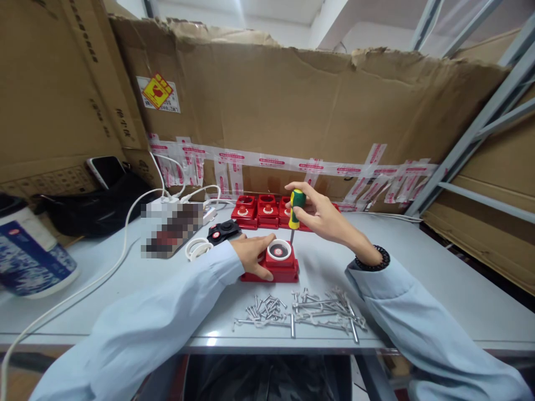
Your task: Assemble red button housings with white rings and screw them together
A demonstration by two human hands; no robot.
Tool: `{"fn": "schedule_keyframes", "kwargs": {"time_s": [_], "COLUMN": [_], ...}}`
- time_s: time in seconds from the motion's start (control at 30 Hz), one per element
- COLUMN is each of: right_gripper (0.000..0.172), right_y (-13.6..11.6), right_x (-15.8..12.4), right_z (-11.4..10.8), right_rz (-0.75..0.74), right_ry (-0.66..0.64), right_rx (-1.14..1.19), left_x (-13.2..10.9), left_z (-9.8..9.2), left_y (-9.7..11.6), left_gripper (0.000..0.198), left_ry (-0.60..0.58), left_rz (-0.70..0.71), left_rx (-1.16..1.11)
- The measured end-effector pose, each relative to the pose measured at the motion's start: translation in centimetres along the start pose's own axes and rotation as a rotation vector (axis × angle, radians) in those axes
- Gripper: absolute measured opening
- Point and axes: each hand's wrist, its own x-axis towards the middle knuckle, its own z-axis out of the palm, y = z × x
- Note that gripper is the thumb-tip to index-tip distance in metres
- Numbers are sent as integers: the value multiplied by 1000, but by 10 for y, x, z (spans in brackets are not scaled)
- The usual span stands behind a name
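At the frame's centre, the left hand clamps its grip on the red unit, seemingly to steady it on the bench, while the right hand closes its grip round the upright screwdriver, whose tip is at the unit's right corner.

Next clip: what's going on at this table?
A person's left hand steadies a red box on the grey table, while the right hand holds a green-and-yellow screwdriver upright with its tip at the box's far right corner. Loose screws lie in a pile nearer the person; more red boxes stand in a row behind.
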Motion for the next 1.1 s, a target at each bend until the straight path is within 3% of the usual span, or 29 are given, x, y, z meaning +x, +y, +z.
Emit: {"fn": "schedule_keyframes", "kwargs": {"time_s": [0.17, 0.23, 0.37, 0.57, 0.7, 0.77, 0.87, 0.93, 1.1], "right_gripper": [28, 29, 28, 26, 42, 36, 20, 21, 39], "right_y": [-2, -3, -1, 0, 2, 4, 2, -2, -3], "right_x": [0, 1, 2, -1, -5, -5, -3, -1, -2], "right_z": [7, 6, 4, 14, 13, 12, 16, 19, 8], "right_rz": [56, 43, -1, 72, 57, 56, 72, 79, 34], "right_ry": [219, 193, 47, 303, 145, 99, 232, 285, 79], "right_rx": [-285, -284, 14, -142, 171, 248, 27, -134, -55], "left_x": [-1, -1, 0, -1, -2, -2, -2, -2, -1], "left_z": [0, 0, 0, 0, -1, -2, -2, -1, -1], "left_y": [0, 0, 0, 1, 2, 3, 2, 2, 1], "left_gripper": [71, 74, 73, 72, 67, 64, 66, 68, 65], "left_ry": [7, 6, 12, 19, 17, 12, 9, 11, 9], "left_rz": [-1, 0, 1, 3, 15, 14, 2, -1, 14], "left_rx": [9, 14, 11, 11, -3, -6, 3, 4, -10]}}
